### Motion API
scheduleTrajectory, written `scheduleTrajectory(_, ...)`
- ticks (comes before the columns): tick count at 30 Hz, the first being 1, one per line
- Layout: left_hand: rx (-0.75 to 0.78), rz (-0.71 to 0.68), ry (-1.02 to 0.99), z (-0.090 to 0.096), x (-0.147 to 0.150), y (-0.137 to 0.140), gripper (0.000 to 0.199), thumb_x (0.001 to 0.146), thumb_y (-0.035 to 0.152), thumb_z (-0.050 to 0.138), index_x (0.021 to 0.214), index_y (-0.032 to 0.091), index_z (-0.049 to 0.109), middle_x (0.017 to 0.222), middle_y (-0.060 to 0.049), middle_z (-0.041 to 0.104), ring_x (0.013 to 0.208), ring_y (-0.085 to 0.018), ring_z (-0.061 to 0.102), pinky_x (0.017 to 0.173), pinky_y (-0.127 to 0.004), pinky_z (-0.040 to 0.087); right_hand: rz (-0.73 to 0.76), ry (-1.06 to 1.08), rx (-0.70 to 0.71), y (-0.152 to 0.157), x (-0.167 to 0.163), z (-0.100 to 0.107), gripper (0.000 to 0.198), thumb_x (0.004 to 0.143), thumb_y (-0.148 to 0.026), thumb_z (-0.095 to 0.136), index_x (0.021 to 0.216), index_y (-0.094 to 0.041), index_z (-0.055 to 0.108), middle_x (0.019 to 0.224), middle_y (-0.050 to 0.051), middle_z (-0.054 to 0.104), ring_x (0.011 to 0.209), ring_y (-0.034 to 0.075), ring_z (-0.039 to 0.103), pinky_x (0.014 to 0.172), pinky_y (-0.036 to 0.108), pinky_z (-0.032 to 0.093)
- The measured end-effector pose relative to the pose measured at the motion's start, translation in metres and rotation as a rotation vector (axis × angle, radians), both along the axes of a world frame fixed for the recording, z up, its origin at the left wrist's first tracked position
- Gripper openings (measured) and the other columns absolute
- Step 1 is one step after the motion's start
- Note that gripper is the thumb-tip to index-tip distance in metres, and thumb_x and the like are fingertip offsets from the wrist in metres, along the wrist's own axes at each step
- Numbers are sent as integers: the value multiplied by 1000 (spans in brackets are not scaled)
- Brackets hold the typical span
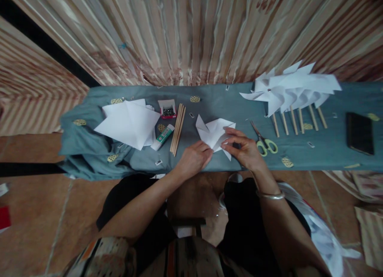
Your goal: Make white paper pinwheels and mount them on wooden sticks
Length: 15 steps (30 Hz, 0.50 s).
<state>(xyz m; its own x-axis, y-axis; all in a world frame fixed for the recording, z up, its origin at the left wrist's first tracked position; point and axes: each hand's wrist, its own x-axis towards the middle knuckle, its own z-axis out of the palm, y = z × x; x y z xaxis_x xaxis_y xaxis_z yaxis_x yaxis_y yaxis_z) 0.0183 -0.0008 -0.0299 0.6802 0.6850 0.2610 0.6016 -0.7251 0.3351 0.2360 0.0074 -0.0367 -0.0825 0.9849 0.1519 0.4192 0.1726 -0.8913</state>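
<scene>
A white paper pinwheel (213, 130), cut and partly folded, lies on the cloth-covered bench between my hands. My left hand (196, 157) has its fingers closed on the near left edge of the paper. With thumb and fingers, my right hand (243, 149) pinches the right side of the same sheet, where the blades fold. Scissors (263, 141) with green handles rest just right of my right hand. On the left are several wooden sticks (178, 130), a glue stick (163, 137) and a small open box of pins (168, 109).
White paper squares (128, 123) are stacked at the left. Finished paper pinwheels on sticks (295, 89) lie overlapping at the back right, with a black phone (360, 132) near the right end. A striped curtain (191, 34) hangs behind the bench (221, 97).
</scene>
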Motion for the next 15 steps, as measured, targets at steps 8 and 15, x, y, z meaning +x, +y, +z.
scheduleTrajectory(8, -37, 3, 22, 1, -1, -1, 19, 97, 20, 47, 93, 14, 65, 90, -7, 67, 88, -19, 59, 74, -30, 51, 10, -42, 0, 7, -5, -1, 8, 77, -31, 71, 79, -24, 75, 127, 9, 66, 117, 26, 62, 106, 46, 44)
scheduleTrajectory(15, -98, 50, -42, -2, -4, -3, 24, 96, 21, 49, 117, 12, 58, 102, -8, 69, 93, -20, 62, 83, -33, 54, -92, -131, 38, 11, -20, -4, 10, 76, -34, 71, 76, -24, 71, 129, 9, 64, 117, 27, 60, 104, 48, 44)
